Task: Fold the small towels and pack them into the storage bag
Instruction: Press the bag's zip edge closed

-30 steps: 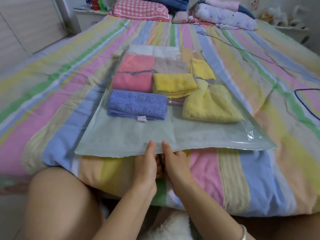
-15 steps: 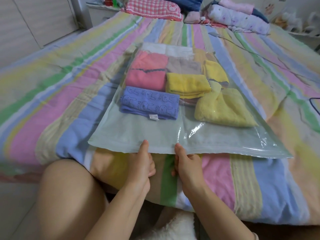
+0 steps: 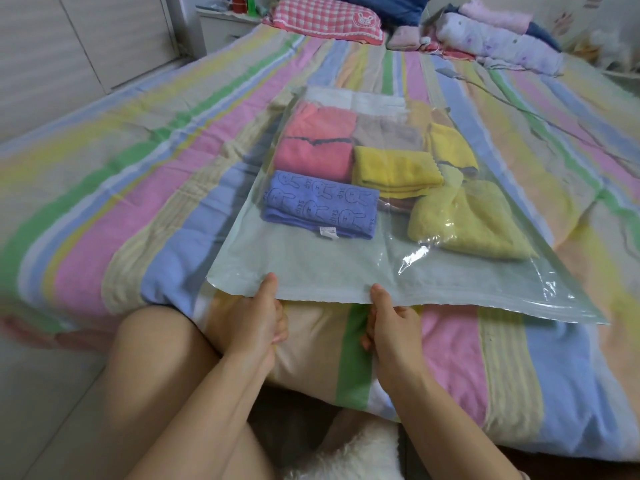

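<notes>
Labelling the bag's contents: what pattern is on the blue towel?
The blue towel is printed with cartoon rabbits, seen in the head view.

bag [image 3: 311, 268]: clear, pale green tint
blue towel [image 3: 318, 202]: rabbit print, just beyond the left fingers [image 3: 268, 287]
pink towel [image 3: 315, 147]: coral, dark line across
yellow towel [image 3: 394, 169]: mustard
pale yellow towel [image 3: 467, 220]: plain, beyond the right fingers [image 3: 381, 297]
bedspread [image 3: 138, 168]: pastel stripes of pink, blue, green, yellow, cream
pillow [image 3: 322, 19]: red-and-white check
</notes>
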